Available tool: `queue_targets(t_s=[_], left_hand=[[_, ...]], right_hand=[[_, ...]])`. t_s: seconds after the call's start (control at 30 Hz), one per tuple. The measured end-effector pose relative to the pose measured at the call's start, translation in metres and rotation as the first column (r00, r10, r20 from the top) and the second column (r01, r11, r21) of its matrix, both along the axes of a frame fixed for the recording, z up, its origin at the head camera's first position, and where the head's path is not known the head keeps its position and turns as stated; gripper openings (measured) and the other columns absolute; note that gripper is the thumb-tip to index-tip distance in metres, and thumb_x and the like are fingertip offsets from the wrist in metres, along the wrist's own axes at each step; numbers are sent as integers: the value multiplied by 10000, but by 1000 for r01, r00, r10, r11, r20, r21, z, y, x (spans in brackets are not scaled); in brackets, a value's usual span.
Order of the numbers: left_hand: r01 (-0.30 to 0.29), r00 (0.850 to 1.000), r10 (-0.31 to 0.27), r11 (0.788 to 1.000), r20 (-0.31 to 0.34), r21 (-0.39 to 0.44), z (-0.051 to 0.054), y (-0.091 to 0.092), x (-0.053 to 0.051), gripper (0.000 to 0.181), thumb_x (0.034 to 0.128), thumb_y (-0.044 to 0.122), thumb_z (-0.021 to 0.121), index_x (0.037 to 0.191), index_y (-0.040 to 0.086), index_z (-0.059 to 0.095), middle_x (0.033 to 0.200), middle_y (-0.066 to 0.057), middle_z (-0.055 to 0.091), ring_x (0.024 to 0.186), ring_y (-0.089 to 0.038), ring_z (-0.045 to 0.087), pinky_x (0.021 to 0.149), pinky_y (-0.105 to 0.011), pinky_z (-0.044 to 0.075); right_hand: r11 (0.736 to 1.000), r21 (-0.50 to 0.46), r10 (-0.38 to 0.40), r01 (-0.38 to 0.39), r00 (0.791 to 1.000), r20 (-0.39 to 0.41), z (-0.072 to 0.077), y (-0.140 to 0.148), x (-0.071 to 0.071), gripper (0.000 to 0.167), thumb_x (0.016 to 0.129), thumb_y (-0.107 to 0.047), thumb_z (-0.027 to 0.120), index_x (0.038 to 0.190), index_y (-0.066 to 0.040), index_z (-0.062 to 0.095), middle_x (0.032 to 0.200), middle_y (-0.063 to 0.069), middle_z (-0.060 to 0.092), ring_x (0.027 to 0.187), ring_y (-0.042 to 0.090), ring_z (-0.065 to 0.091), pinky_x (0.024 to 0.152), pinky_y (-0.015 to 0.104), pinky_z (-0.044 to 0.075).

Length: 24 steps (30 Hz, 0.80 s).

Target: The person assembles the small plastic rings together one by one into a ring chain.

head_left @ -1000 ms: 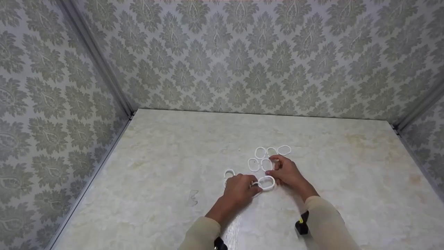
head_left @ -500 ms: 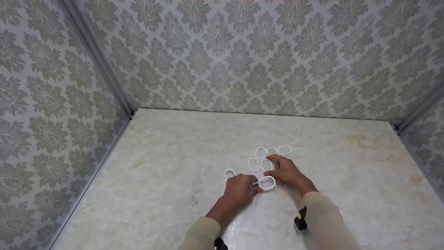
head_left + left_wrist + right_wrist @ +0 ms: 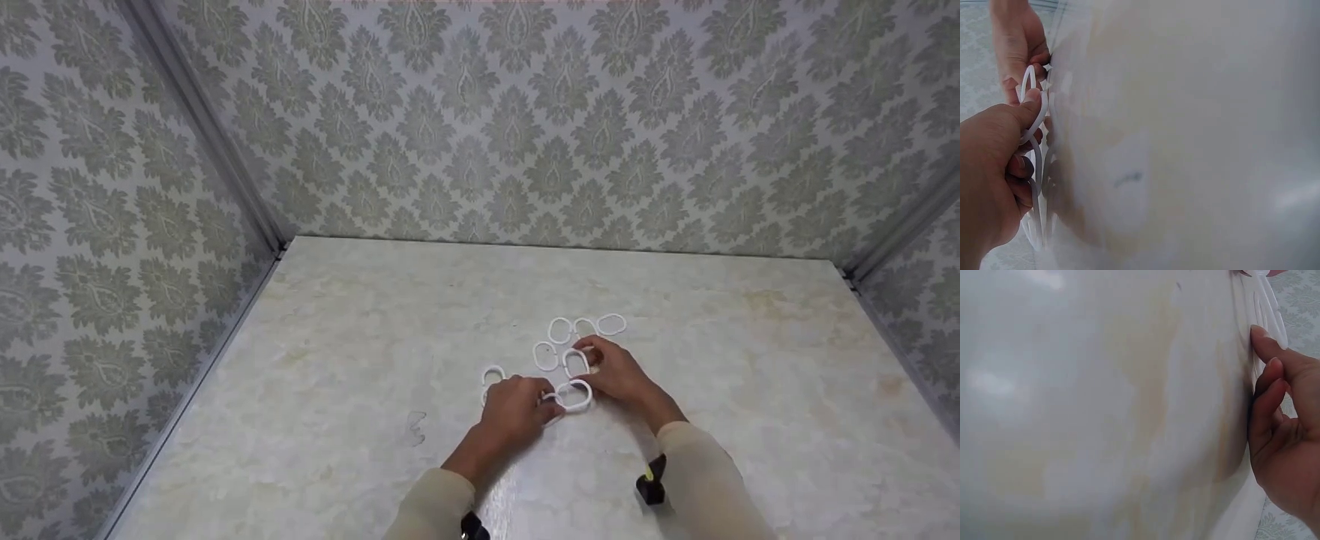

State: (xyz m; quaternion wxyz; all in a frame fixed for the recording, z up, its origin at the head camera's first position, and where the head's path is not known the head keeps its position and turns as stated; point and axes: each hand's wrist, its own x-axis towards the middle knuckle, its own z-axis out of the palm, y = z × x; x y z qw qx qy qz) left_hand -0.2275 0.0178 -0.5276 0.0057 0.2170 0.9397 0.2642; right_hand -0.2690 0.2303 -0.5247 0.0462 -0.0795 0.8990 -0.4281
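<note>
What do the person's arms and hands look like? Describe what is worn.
The left sleeve and right sleeve are long, plain and cream. The left hand and right hand are gloveless. Each sleeve has a small black device at its wrist, left and right; the right one shows a yellow strip.

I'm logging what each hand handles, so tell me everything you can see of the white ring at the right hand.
The white ring is a thin, smooth oval loop that looks like plastic. The right hand holds it from the right, a finger toward its far end, the thumb toward its near end. It looks tilted; whether its edge touches the table or neighbouring rings is unclear.
</note>
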Motion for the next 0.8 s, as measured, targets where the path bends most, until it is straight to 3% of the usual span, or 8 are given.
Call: queue_targets(t_s=[0.1, 0.2, 0.33, 0.47, 0.67, 0.8], left_hand=[[-7, 1000, 7, 1000, 8, -4, 0, 0, -1, 204, 894, 358, 757, 1018, 200, 791, 836, 61, 748, 776, -155, 648, 698, -356, 491], [-8, 1000, 8, 1000, 15, -4, -1, 0, -1, 200, 895, 360, 754, 1012, 201, 790, 836, 64, 745, 775, -154, 642, 702, -354, 485], [-12, 999, 13, 1000, 44, -3, 0, 0, -1, 227, 898, 363, 757, 1044, 192, 790, 863, 59, 750, 795, -156, 642, 723, -359, 489], [-17, 998, 17, 1000, 68, -4, 2, 1, -2, 237, 901, 358, 757, 1063, 187, 788, 887, 57, 755, 811, -152, 641, 749, -371, 494], [-14, 999, 14, 1000, 30, -5, 1, 0, -1, 226, 895, 357, 759, 1040, 187, 789, 853, 53, 751, 782, -157, 646, 714, -361, 490], [-10, 1000, 10, 1000, -19, -1, -1, -1, 0, 182, 874, 357, 767, 975, 206, 785, 775, 64, 720, 723, -145, 628, 635, -333, 449]], right_hand=[[1000, -13, -16, 15, 999, -33, -4, 0, 3, 474, 785, -50, 843, 1207, -61, 629, 1022, 114, 664, 964, 195, 575, 894, 331, 433], [999, -43, -31, 29, 999, -43, -7, 2, 5, 479, 791, -40, 837, 1221, -60, 628, 1039, 118, 665, 972, 184, 571, 897, 302, 431], [995, -97, -41, 38, 999, -30, -7, 5, 7, 501, 802, -9, 814, 1267, -35, 629, 944, 104, 651, 857, 134, 547, 755, 222, 437], [980, -196, -28, 34, 999, 34, -6, 8, 10, 519, 829, 5, 767, 1323, -1, 607, 846, 49, 597, 749, 88, 524, 627, 197, 442], [900, -428, 8, 77, 981, 193, -4, 11, 13, 442, 933, 16, 652, 1348, 110, 535, 886, -15, 586, 768, 29, 609, 677, 178, 552], [859, -494, -22, 133, 974, 223, -3, 12, 13, 388, 966, 22, 596, 1316, 168, 512, 872, -46, 629, 740, 7, 636, 680, 162, 558]])
